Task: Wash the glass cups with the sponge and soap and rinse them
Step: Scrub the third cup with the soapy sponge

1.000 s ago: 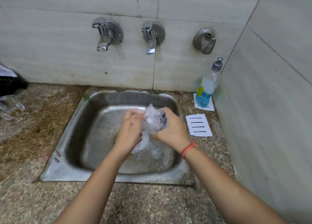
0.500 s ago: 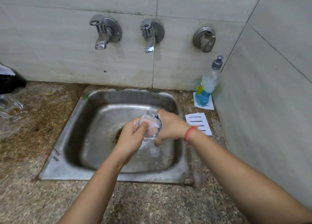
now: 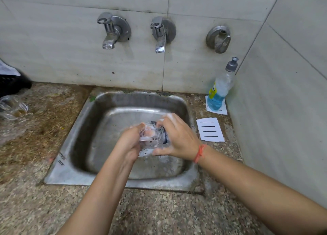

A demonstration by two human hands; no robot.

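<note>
Though soapy, cup (image 3: 152, 137) in left hand (image 3: 128, 143)

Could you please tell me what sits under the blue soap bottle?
A white tray lies under the soap bottle; the bottle's base hides most of it, so only its edges show.

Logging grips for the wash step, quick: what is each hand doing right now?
Left hand: closed, fingers curled round the soapy glass cup.
Right hand: closed, gripping the same cup's other end.
</note>
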